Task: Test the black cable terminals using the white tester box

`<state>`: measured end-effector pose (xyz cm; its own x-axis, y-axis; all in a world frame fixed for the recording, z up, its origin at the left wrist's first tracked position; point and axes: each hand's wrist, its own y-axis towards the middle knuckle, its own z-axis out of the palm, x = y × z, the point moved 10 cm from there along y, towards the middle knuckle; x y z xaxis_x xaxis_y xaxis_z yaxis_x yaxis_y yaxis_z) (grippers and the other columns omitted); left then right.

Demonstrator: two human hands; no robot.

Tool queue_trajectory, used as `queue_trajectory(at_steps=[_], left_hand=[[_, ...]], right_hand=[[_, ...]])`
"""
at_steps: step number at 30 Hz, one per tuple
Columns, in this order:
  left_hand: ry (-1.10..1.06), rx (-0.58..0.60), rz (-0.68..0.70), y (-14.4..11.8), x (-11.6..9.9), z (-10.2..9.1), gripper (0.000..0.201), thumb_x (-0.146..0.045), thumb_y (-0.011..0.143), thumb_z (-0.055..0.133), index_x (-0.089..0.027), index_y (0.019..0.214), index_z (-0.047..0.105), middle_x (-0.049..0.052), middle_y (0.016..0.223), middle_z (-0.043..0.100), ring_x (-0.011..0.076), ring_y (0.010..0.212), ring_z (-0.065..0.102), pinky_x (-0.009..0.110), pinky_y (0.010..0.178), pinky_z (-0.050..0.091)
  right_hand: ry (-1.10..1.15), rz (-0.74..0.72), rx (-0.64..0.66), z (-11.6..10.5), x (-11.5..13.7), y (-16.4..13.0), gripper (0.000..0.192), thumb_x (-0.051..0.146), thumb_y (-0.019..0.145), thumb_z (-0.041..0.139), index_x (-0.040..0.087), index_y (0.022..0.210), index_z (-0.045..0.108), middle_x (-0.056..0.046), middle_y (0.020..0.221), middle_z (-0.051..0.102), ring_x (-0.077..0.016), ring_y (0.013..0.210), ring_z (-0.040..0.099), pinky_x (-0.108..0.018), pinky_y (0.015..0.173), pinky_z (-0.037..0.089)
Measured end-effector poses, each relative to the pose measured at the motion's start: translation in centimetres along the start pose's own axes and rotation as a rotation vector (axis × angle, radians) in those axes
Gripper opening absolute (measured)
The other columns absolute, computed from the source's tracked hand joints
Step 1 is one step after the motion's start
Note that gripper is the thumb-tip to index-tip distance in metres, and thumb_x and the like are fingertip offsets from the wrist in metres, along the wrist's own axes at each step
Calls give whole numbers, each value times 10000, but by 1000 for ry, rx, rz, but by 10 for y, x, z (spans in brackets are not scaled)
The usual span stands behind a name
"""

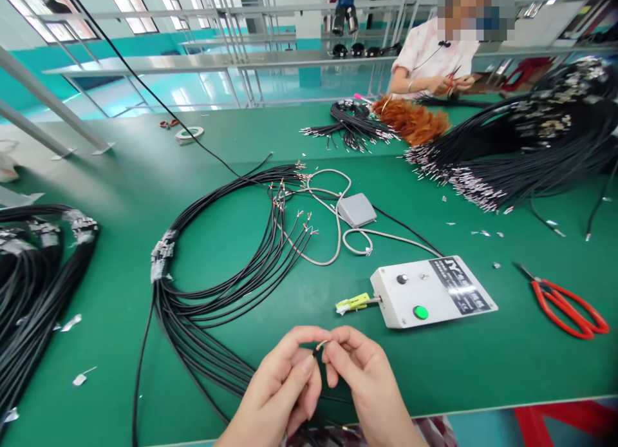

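From the head camera, the left hand (280, 386) and the right hand (360, 376) meet low at the near edge of the green desk (120, 292), fingertips pinched together on the stripped end of a black cable (319, 346); both are closed on it, the bared wires showing just between the thumbs. This looks like the stage of twisting or straightening the wire tips of one lead from the looped cable bundle (217, 286) lying to the left. A next move would seem to call for fine fingertip work, perhaps toward the yellow clip (355, 302) on the white control box (432, 292) just ahead. Bare desk lies right of the hands, with red scissors (567, 305) farther right; another person's hands (451, 83) work well apart at the far side.
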<state>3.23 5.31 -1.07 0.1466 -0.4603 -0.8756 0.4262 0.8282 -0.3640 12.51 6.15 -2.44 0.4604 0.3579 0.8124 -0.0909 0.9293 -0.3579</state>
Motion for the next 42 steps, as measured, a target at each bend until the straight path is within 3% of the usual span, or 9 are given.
queue_trajectory(at_steps=[4,12,19,25,29,34,37,42], left_hand=[[-57,67,35,1,-5,5,432,-496,943,539,-208,1262,496,-62,577,505,35,375,278,131,348,205],[-9,69,44,2,-10,5,376,-449,962,531,-176,1219,544,-57,575,498,38,405,336,127,391,292],[-79,114,91,2,-11,8,249,-415,979,512,-269,1180,525,-55,653,552,2,357,361,100,360,238],[40,-137,125,5,-17,-8,197,-419,895,651,-239,963,608,-18,929,557,-54,359,365,99,350,178],[10,-297,138,5,-19,-17,273,-447,833,718,-193,853,620,-27,887,545,-57,367,319,110,357,136],[-16,-297,52,6,-13,-13,343,-481,789,752,-174,846,612,-84,611,470,-25,365,253,115,361,126],[-17,-287,23,6,-11,-12,365,-492,772,763,-166,840,614,-80,611,490,-27,358,249,116,354,123],[-7,-272,-15,6,-6,-12,377,-493,757,775,-162,839,614,-85,591,465,-22,355,259,106,343,130]], right_hand=[[-36,-30,-15,0,7,-1,369,488,713,792,158,766,635,15,646,604,-83,529,504,-217,550,430],[28,-27,29,7,2,-3,349,476,763,756,156,754,616,45,621,531,-65,533,438,-200,565,391],[4,-1,24,4,1,-3,365,497,777,721,163,742,578,58,581,483,-76,539,418,-205,571,370],[-254,-129,-10,-3,22,-6,314,457,816,645,172,713,564,27,644,516,-98,577,430,-226,561,371],[-378,-183,-16,-6,27,-9,257,399,842,600,181,710,569,24,662,516,-112,610,443,-244,596,385],[-420,-184,48,-8,32,-9,194,353,853,579,178,780,624,4,709,579,-131,668,499,-260,658,417],[-420,-185,70,-11,37,-9,181,342,860,567,179,868,645,-10,767,617,-141,718,539,-265,695,440],[-518,-202,150,-4,46,-7,82,254,821,603,186,806,646,3,779,619,-132,733,565,-253,716,457]])
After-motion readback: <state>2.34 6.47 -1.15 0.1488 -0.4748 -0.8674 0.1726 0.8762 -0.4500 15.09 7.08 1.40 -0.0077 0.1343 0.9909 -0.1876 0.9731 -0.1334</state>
